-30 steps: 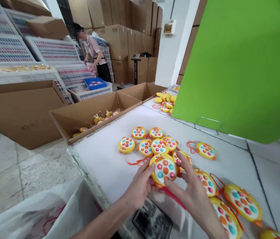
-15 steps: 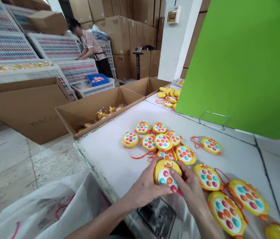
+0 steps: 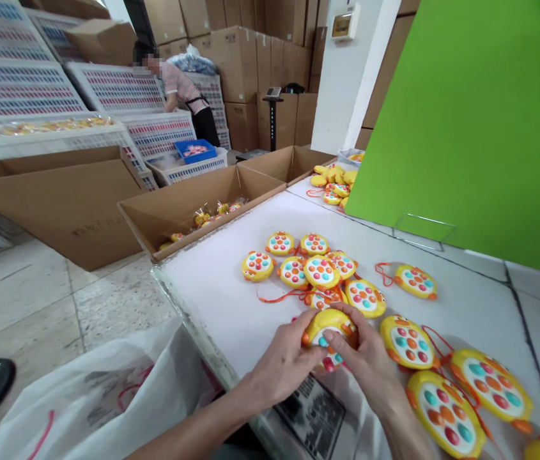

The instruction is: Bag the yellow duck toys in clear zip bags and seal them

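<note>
"Where is the yellow duck toy (image 3: 323, 317)?"

"Over the white table (image 3: 216, 284), near similar toys (image 3: 322, 272). The left hand (image 3: 280, 359) and the right hand (image 3: 369, 354) pinch it from both sides, thumbs (image 3: 340, 345) upon its button face (image 3: 330, 364)."

One head-worn view looks forward and down; table (image 3: 212, 281) close; stacked cartons (image 3: 235, 67) far.
</note>
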### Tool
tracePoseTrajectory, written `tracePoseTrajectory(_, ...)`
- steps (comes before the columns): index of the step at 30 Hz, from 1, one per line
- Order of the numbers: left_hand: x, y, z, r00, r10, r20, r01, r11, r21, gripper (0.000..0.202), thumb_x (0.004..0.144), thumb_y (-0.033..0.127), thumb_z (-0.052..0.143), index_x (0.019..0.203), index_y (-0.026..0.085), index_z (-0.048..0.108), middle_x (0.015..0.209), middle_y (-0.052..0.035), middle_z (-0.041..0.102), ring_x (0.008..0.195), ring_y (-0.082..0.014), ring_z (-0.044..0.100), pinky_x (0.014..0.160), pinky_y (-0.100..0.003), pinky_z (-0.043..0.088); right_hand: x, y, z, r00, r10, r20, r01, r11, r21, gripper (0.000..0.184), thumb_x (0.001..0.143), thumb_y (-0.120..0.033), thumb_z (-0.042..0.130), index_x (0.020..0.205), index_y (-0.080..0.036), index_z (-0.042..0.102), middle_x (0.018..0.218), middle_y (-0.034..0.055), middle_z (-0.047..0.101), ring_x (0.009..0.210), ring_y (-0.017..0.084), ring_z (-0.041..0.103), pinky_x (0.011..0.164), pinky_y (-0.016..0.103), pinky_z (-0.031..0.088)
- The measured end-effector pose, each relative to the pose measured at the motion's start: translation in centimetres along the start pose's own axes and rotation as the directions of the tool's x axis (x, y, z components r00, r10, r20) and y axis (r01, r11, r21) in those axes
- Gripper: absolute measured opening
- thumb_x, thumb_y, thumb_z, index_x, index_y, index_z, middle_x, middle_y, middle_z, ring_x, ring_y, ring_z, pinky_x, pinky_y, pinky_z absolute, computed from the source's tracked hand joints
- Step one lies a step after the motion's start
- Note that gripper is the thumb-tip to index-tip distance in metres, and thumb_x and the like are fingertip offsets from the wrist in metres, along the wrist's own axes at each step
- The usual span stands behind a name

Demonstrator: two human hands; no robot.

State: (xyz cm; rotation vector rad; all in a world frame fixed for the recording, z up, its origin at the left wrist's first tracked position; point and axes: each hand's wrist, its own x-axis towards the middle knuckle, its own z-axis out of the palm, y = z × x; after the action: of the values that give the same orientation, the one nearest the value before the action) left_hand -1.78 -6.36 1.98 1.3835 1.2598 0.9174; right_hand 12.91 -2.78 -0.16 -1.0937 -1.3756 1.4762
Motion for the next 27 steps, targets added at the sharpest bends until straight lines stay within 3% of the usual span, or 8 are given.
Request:
tracePoseTrajectory(5,-0.8,-0.1,0.2,0.998,0.059,0.002,-0.059,0.993,0.104,0.042,0.083,0.022,0.049,0.124,0.017,0.047,0.088,-0.0036,0.061,0.071,-0.0139,0.054,0.061,-0.020,0.044,-0.6,1.0,0.1,0.998,0.042,0.037,-0.046,0.993,0.111,0.041,0.073,-0.038,0.069,0.104,-0.019,0.050,0.087,0.0026,0.063,0.079,0.018,0.059,0.069,0.025,0.049)
tracePoseTrajectory(9,-1.1,-1.6,0.4,0.997,0.058,-0.046,-0.049,0.985,0.164,0.039,0.086,0.027,0.046,0.124,0.016,0.048,0.096,-0.0071,0.063,0.082,-0.0177,0.057,0.074,-0.025,0.046,-0.8,2.1,0.9,0.999,0.043,0.012,-0.045,0.988,0.147,0.035,0.074,-0.038,0.066,0.100,-0.020,0.051,0.083,0.0026,0.063,0.076,0.019,0.059,0.067,0.028,0.049)
tracePoseTrajectory(12,-0.6,-3.3,0.1,0.997,-0.010,-0.082,0.022,0.989,0.145,0.042,0.083,0.029,0.051,0.123,0.016,0.050,0.109,-0.0087,0.062,0.096,-0.0219,0.057,0.085,-0.030,0.045,-0.6,3.0,1.4,1.000,0.028,0.000,-0.028,0.999,0.042,0.034,0.077,-0.040,0.062,0.101,-0.019,0.053,0.085,0.0032,0.063,0.077,0.020,0.059,0.068,0.029,0.049)
tracePoseTrajectory(15,0.1,-4.2,-0.9,0.994,-0.067,-0.081,0.065,0.998,-0.027,0.042,0.082,0.032,0.054,0.121,0.016,0.052,0.111,-0.0082,0.061,0.097,-0.0223,0.057,0.084,-0.031,0.047,-0.8,3.7,0.6,0.999,-0.025,-0.046,0.018,0.991,-0.131,0.039,0.081,-0.044,0.056,0.110,-0.019,0.053,0.097,0.0050,0.062,0.085,0.021,0.059,0.072,0.031,0.049)
tracePoseTrajectory(18,1.1,-4.6,-2.5,0.976,-0.164,-0.146,0.120,0.955,-0.270,0.045,0.081,0.035,0.056,0.121,0.016,0.050,0.105,-0.0082,0.064,0.086,-0.0204,0.061,0.071,-0.029,0.052,-1.4,3.6,-2.7,0.975,-0.122,-0.183,0.046,0.927,-0.372,0.040,0.082,-0.047,0.051,0.113,-0.021,0.054,0.108,0.0070,0.059,0.095,0.023,0.056,0.075,0.033,0.048)
tracePoseTrajectory(21,2.2,-5.2,-3.7,0.939,-0.269,-0.214,0.158,0.891,-0.425,0.048,0.078,0.035,0.061,0.120,0.014,0.049,0.101,-0.0091,0.065,0.076,-0.0191,0.063,0.059,-0.027,0.052,-0.7,2.9,-7.8,0.946,-0.218,-0.238,0.006,0.748,-0.664,0.038,0.083,-0.048,0.048,0.109,-0.022,0.056,0.110,0.0074,0.058,0.101,0.024,0.053,0.081,0.037,0.045)
tracePoseTrajectory(24,3.0,-6.0,-4.0,0.904,-0.303,-0.300,0.119,0.856,-0.504,0.048,0.075,0.034,0.064,0.116,0.013,0.050,0.105,-0.0106,0.063,0.081,-0.0204,0.063,0.062,-0.028,0.053,2.5,2.3,-13.0,0.927,-0.221,-0.304,-0.134,0.560,-0.818,0.046,0.080,-0.049,0.045,0.115,-0.020,0.053,0.114,0.0097,0.054,0.106,0.027,0.050,0.085,0.039,0.043)
tracePoseTrajectory(27,3.1,-6.6,-4.1,0.897,-0.262,-0.357,0.069,0.880,-0.470,0.048,0.077,0.037,0.062,0.117,0.013,0.051,0.116,-0.0106,0.059,0.097,-0.0230,0.060,0.076,-0.031,0.052,7.2,2.6,-16.7,0.903,-0.205,-0.378,-0.238,0.494,-0.836,0.067,0.074,-0.052,0.050,0.127,-0.012,0.043,0.121,0.0183,0.048,0.113,0.034,0.044,0.090,0.045,0.038)
